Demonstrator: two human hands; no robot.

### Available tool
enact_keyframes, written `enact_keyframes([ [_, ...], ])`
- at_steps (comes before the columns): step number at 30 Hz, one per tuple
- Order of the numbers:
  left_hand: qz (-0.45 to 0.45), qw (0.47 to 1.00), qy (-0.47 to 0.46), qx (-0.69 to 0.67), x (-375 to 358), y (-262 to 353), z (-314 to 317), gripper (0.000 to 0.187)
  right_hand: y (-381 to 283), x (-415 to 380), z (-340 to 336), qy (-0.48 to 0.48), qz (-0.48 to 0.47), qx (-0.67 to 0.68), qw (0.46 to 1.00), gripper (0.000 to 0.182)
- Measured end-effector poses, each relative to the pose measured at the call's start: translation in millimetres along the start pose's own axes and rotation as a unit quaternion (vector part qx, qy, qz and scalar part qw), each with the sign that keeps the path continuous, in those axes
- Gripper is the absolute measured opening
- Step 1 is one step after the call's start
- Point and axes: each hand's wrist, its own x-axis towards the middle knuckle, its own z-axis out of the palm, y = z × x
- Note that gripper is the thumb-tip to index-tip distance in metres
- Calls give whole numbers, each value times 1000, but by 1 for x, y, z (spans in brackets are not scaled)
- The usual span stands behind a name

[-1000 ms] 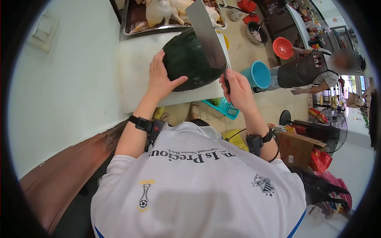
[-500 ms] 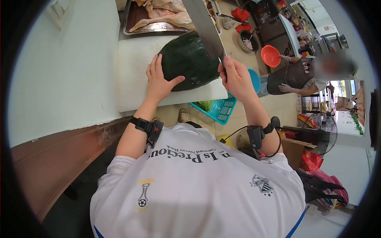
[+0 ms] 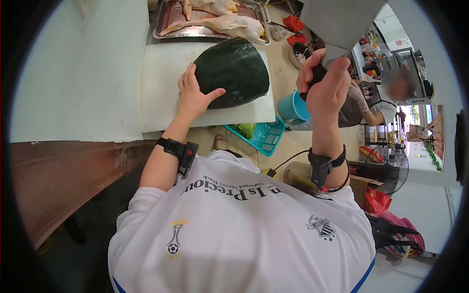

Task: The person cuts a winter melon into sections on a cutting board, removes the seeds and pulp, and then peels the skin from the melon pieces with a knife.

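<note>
A large dark green winter melon (image 3: 233,73) lies on its side on a white cutting board (image 3: 166,105), its right end looking flat. My left hand (image 3: 194,95) rests against the melon's near left side, thumb and fingers spread over the rind. Raised well to the right of the melon, my right hand (image 3: 326,83) is wrapped round the black handle of a cleaver (image 3: 342,22). The broad blade points up and away from me, apart from the melon, and its far end runs out of view.
Behind the board, a metal tray (image 3: 168,30) holds plucked poultry (image 3: 229,25). A teal basket (image 3: 271,139) with leafy greens sits below the board's near edge. A blue bucket (image 3: 293,106) stands to the right. Another person in an apron (image 3: 371,100) is beyond my right hand.
My right hand has lifted the cleaver up and right, away from the melon. My left hand stays on the melon. The other person's red basin is no longer visible.
</note>
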Motion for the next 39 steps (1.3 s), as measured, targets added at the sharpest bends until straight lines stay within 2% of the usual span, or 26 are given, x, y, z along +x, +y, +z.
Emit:
enact_keyframes([
  [2, -2, 1000, 2, 0, -1, -2, 0, 116, 10, -7, -3, -13, 9, -17, 1000, 59],
  [5, 15, 1000, 11, 4, 4, -10, -1, 116, 35, -18, -8, -27, 112, -8, 993, 54],
  [6, 33, 999, 16, 3, 6, -10, 3, 116, 46, -22, -9, -17, 108, -47, 993, 47],
  [7, 35, 999, 21, -9, 7, -9, 6, 115, 46, -26, -13, -57, 59, -156, 984, 40],
  [8, 39, 999, 25, -23, 5, -8, 5, 113, 70, -37, -15, -43, 29, -123, 991, 37],
  [9, 35, 998, 18, -38, 5, -7, 5, 113, 62, -43, -15, -49, 121, -15, 991, 36],
  [10, 28, 998, 11, -51, 3, -6, 4, 112, 62, -49, -13, -46, 118, -59, 990, 36],
  [11, 28, 998, 2, -47, 1, -5, 1, 111, 62, -54, -10, -38, 168, -56, 984, 38],
  [15, 41, 999, -13, -29, -3, -5, -8, 109, 76, -76, -11, -9, 150, -111, 982, 43],
  [17, 16, 999, -25, -25, -3, -7, -10, 109, 80, -82, -13, -1, 149, -117, 982, 43],
  [25, 16, 999, -38, -28, -1, -14, -13, 110, 98, -108, -15, 46, 198, -73, 976, 42],
  [32, 13, 998, -37, -50, -3, -15, -13, 112, 100, -120, -18, 32, 215, -51, 975, 41],
  [34, 16, 999, -37, -31, -3, -14, -14, 114, 102, -121, -19, 20, 257, -71, 963, 42],
  [39, 0, 998, -50, -31, -3, -9, -17, 114, 105, -122, -19, 18, 247, -51, 968, 43],
])
